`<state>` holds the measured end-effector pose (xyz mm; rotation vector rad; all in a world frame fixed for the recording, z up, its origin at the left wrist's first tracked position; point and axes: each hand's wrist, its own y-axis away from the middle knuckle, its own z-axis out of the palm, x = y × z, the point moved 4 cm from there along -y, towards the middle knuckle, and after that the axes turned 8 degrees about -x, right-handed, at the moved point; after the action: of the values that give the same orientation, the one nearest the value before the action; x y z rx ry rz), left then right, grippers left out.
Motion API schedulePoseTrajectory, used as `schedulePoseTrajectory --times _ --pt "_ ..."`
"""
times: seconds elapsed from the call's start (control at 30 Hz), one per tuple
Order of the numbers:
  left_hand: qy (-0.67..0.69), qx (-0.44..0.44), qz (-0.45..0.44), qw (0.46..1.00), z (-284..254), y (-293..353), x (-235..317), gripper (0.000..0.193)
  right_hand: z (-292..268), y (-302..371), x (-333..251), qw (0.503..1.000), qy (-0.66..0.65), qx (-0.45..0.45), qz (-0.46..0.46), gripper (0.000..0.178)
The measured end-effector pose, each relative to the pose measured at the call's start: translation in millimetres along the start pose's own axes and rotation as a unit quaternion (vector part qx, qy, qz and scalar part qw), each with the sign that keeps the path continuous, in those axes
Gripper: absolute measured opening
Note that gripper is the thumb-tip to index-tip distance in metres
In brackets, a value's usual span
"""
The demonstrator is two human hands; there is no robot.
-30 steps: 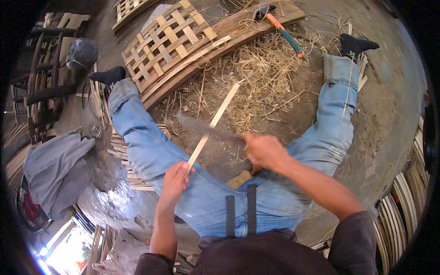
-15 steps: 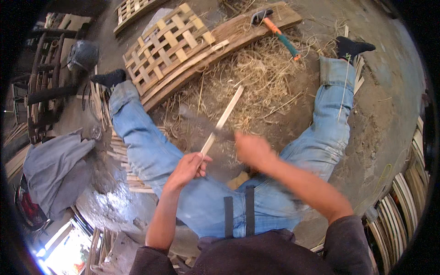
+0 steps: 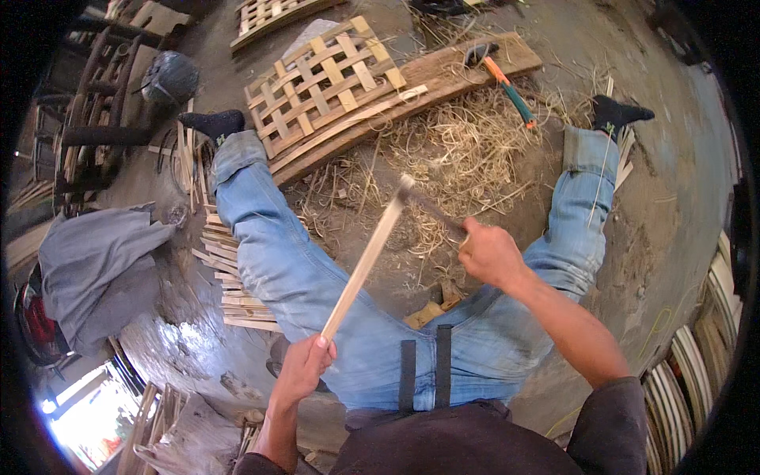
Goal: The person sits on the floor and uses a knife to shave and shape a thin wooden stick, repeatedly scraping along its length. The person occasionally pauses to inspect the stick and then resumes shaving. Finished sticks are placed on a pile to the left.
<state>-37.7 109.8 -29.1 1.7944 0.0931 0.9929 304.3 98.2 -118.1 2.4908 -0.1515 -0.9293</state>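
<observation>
My left hand (image 3: 307, 366), low over my left thigh, is closed on the near end of a pale bamboo strip (image 3: 360, 273). The strip slants up and away between my legs. In my closed right hand (image 3: 492, 252) is a knife (image 3: 435, 210) with a dark blade, slightly blurred. Its blade meets or crosses the strip close to the far end; whether it cuts into the wood I cannot tell. Thin shavings (image 3: 467, 166) lie heaped on the ground beyond the blade.
A woven slat panel (image 3: 324, 83) rests on a thick wooden plank (image 3: 507, 59) ahead. A hammer (image 3: 507, 89) with an orange and green handle lies across the plank's edge. Cut strips (image 3: 237, 289) are piled by my left leg. Grey cloth (image 3: 99, 269) hangs at the left; long slats (image 3: 681, 388) lie right.
My left hand has drawn back toward my body with the strip. My right hand and the knife have moved away and rightward, from the strip's middle to its far end.
</observation>
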Motion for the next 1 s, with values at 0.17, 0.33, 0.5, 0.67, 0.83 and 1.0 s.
schedulePoseTrajectory --times 0.17,0.33,0.5,0.67,0.83,1.0 --pt "0.108 -0.031 0.0 0.994 2.1 24.5 -12.9 0.051 4.4 11.5 -7.6 1.0 0.015 0.005 0.005 0.026" --pt "0.155 -0.05 0.011 0.987 4.2 22.6 -32.7 0.044 -11.1 7.3 -14.7 0.994 -0.064 0.075 0.038 0.027" --pt "0.154 -0.063 0.011 0.986 8.3 13.9 -27.3 0.045 -8.7 4.3 -15.1 0.996 0.056 0.073 -0.02 0.031" --pt "0.147 -0.046 0.017 0.988 7.7 18.0 -37.0 0.047 -36.7 24.0 -57.4 0.998 0.004 0.063 0.01 0.031" --pt "0.146 -0.018 0.019 0.989 6.0 17.2 -38.4 0.053 -48.0 83.4 -175.8 0.996 0.063 -0.054 -0.037 0.017" --pt "0.123 0.024 0.07 0.99 11.1 20.0 -42.6 0.051 -42.9 74.9 -184.1 0.992 0.088 -0.041 -0.083 0.015"
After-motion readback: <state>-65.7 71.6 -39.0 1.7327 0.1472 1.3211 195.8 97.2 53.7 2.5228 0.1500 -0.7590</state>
